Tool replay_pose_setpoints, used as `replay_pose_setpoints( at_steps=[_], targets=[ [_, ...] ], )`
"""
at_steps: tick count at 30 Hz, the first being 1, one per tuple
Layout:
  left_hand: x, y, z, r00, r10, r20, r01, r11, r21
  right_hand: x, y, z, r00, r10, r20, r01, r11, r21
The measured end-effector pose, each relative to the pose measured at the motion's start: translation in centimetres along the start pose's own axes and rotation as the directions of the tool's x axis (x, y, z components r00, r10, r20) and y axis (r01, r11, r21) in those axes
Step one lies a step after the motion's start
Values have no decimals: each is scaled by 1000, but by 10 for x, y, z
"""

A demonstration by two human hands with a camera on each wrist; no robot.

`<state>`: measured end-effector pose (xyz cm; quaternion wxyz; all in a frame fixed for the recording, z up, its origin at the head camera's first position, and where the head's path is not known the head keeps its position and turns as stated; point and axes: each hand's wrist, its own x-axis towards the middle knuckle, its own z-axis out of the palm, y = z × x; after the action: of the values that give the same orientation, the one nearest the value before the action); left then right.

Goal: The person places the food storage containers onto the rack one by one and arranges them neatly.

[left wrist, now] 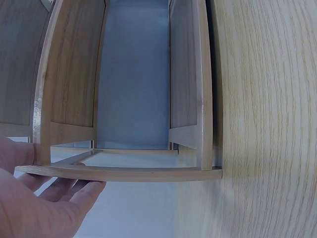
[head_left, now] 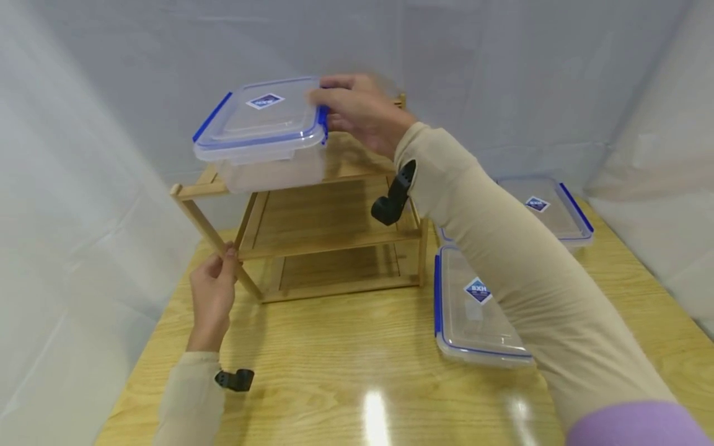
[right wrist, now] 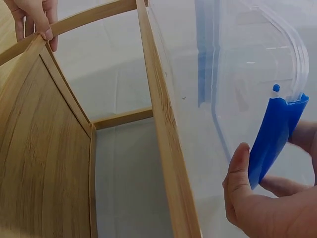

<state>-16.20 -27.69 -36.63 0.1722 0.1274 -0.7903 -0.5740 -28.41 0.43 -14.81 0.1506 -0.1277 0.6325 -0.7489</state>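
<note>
Clear lidded container (head_left: 262,133): right hand (head_left: 359,111) grips its blue-clipped edge above the wooden rack (head_left: 329,238)'s top shelf; left hand (head_left: 213,294) pinches the rack's front leg.

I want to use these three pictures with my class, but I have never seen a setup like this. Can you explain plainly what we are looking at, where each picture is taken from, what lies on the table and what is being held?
No machine here: a person works with bare hands and wears three cameras. The big picture comes from the head, looking down; the other two come from the wrists. On the wooden table stands a bamboo shelf rack. The left hand grips the rack's slanted front leg. The right hand holds a clear plastic container with a blue-clipped lid at the rack's top shelf; whether it already rests there is unclear. In the right wrist picture the fingers touch a blue clip. Two more lidded containers lie on the table to the right.
</note>
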Motion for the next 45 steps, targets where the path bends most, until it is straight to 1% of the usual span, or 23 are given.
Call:
replay_pose_setpoints(
  at_steps=[3, 5, 12, 17, 22, 28, 30, 34, 36, 40, 42, 45],
  targets=[
    [0, 0, 0, 1000, 4, -1, -4, 1000, 7, 0, 1, 2, 999, -16, 36, 16, 1000, 18],
    [1, -1, 0, 1000, 4, 2, -4, 1000, 5, 1, 2, 4, 999, -19, 46, 18, 999, 28],
    [0, -1, 1, 1000, -5, 8, 5, 1000, -10, 5, 3, 5, 999, 19, 27, -21, 998, 64],
    [1, 0, 1, 1000, -6, 6, 6, 1000, 0, 4, 5, 4, 999, 17, 34, -18, 999, 31],
    [2, 1, 0, 1000, -7, 15, 7, 1000, 3, -3, 7, 0, 999, -1, 48, 1, 1000, -4],
    [2, 0, 0, 1000, -23, 17, 23, 1000, 13, -19, 8, -4, 998, -18, 65, 22, 998, -64],
    [1, 0, -1, 999, -28, 16, 28, 1000, 14, -26, 9, -5, 996, -36, 77, 43, 996, -82],
    [2, -2, -2, 1000, -13, 11, 13, 1000, 10, -41, 11, -11, 990, -90, 110, 100, 991, -93],
    [2, -3, -1, 1000, -3, 10, 3, 1000, 8, -50, 13, -17, 983, -127, 136, 139, 987, -83],
    [3, -4, 0, 1000, -7, 15, 7, 1000, 5, -67, 19, -34, 966, -190, 178, 206, 975, -79],
    [3, -4, 0, 1000, -10, 17, 10, 1000, 7, -77, 21, -43, 962, -206, 179, 223, 972, -78],
    [4, -4, 0, 1000, -5, 20, 4, 1000, 9, -93, 25, -58, 961, -219, 170, 238, 965, -106]
  ],
)
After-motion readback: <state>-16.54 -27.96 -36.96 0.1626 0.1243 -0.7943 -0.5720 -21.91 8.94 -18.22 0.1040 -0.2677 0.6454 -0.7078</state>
